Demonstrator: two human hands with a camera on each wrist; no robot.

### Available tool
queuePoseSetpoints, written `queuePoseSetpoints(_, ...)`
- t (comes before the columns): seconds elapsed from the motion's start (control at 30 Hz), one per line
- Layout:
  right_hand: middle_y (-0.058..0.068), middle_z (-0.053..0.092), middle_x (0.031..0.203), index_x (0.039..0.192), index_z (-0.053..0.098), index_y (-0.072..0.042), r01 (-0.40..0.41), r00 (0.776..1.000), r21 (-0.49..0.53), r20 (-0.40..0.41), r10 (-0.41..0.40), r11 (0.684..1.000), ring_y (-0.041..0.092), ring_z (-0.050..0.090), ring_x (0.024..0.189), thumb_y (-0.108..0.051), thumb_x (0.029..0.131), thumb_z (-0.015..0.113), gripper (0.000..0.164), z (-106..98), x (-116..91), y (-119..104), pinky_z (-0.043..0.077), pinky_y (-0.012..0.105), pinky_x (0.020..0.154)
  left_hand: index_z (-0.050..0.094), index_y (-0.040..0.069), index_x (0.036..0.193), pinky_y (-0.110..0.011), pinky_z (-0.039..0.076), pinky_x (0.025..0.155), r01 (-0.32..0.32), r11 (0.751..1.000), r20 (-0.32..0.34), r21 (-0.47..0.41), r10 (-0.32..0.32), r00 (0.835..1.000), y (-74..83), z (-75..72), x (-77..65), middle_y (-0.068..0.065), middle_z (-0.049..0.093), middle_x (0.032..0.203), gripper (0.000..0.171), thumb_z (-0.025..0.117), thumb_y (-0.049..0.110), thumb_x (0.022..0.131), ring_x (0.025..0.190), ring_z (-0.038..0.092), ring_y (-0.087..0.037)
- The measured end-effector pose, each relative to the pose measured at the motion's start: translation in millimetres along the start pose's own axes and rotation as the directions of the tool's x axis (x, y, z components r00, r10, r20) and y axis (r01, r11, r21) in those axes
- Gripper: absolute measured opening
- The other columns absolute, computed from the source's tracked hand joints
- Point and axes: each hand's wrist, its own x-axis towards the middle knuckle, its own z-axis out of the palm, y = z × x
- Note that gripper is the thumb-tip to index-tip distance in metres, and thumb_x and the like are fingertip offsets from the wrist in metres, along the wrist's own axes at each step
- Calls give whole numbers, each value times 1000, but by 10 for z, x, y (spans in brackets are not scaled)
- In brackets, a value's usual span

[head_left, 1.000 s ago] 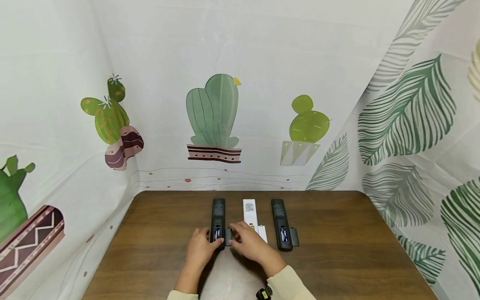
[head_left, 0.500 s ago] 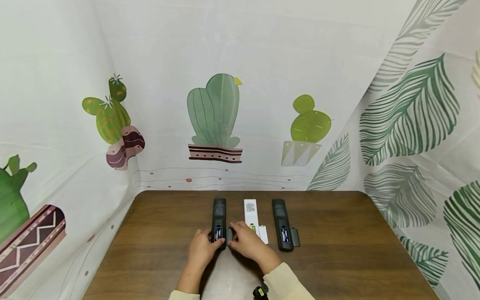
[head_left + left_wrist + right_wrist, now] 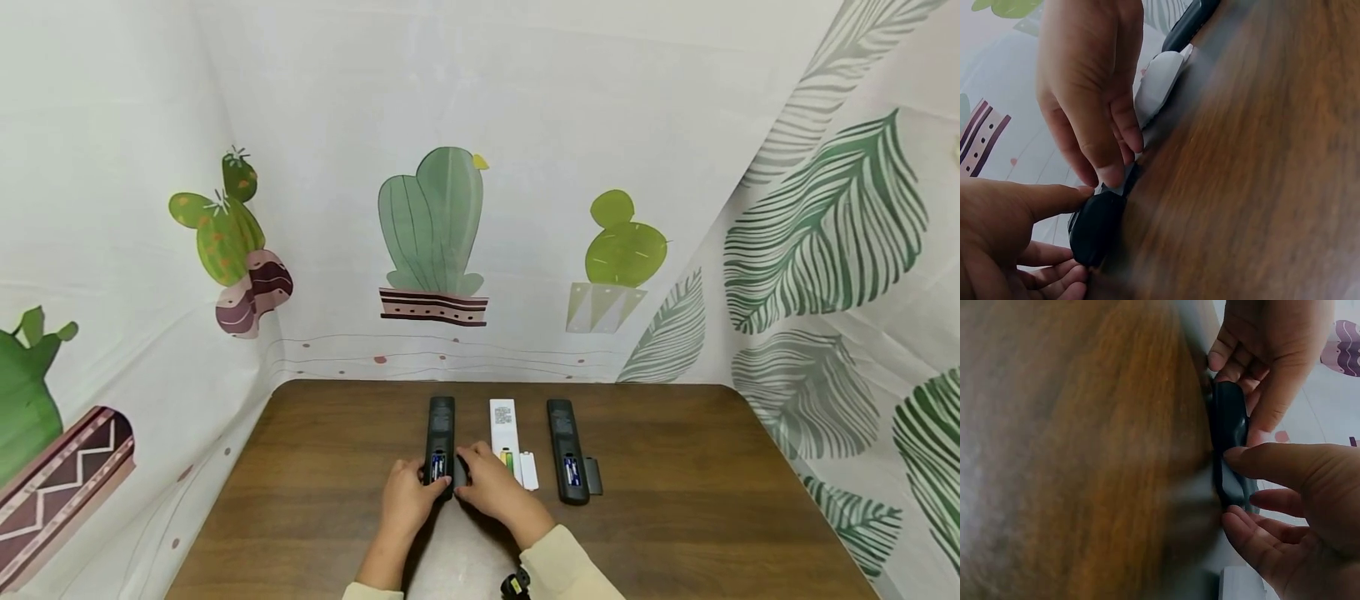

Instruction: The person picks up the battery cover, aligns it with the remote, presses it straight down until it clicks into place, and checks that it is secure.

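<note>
Black plastic fills the grip of the left hand (image 3: pixel 407 496): I see its thumb laid across the near end of a remote (image 3: pixel 442 427) and its other fingers tucked against the left side, parted only as far as the body needs. Long and narrow, the remote lies back up on the table (image 3: pixel 690 517), small print toward its far end, an uncovered compartment at the near end showing blue batteries (image 3: pixel 438 467).

Just right of it, I have the right hand (image 3: pixel 492 487) with thumb and fingers nearly together, pinching a thin dark cover (image 3: pixel 461 472). Partly hidden by those fingers, it sits close along the remote's edge; I cannot tell whether they touch.

Beyond the right fingers lies a white remote (image 3: pixel 504 423), batteries (image 3: pixel 507 461) exposed, a white lid (image 3: pixel 529 471) beside it. Farther right I see a second black remote (image 3: pixel 562 427), also uncovered, its dark lid (image 3: pixel 593 477) alongside.
</note>
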Motion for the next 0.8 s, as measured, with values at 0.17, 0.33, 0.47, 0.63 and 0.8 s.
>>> queuePoseSetpoints(0.17, 13, 56, 122, 141, 56, -1, 15, 1000, 4, -25, -15, 1000, 18, 62, 92, -13, 84, 79, 62, 34, 9, 2, 53, 30, 77, 71, -5, 111, -34, 45, 67, 1, 1000, -21, -4, -1, 1000, 10, 15, -16, -11, 58, 89, 50, 86, 29, 77, 75, 53, -19)
queuePoseSetpoints(0.33, 11, 55, 118, 141, 57, -2, 30, 999, -3, -35, -30, 1000, 18, 61, 92, -11, 83, 79, 62, 52, 6, 2, 53, 29, 78, 71, -4, 111, -37, 48, 70, 2, 1000, -32, -4, -2, 999, 19, 22, -41, -12, 59, 93, 49, 85, 28, 78, 78, 56, -21)
queuePoseSetpoints(0.47, 11, 55, 119, 142, 57, -3, 25, 999, -24, -39, -26, 999, 17, 61, 92, -12, 84, 79, 62, 58, 12, 2, 53, 29, 78, 69, -7, 115, -40, 50, 73, -9, 1000, -28, -11, 9, 1000, 33, 20, -52, -15, 61, 96, 51, 84, 27, 79, 81, 59, -23)
queuePoseSetpoints(0.63, 12, 54, 122, 143, 56, -4, -3, 1000, -40, -22, 2, 999, 18, 62, 95, -15, 87, 78, 62, 70, 21, -8, 53, 29, 77, 66, -7, 120, -39, 50, 71, 7, 999, -4, -47, -7, 1000, 29, 20, -55, -15, 63, 95, 50, 81, 23, 82, 81, 59, -23)
queuePoseSetpoints(0.8, 13, 54, 125, 143, 56, -4, -16, 1000, -59, -12, 16, 998, 20, 63, 97, -17, 87, 79, 62, 78, 23, -19, 54, 29, 78, 65, -6, 122, -35, 49, 68, 13, 996, 17, -93, -12, 1000, 23, 5, -56, -13, 64, 92, 49, 80, 20, 83, 79, 58, -21)
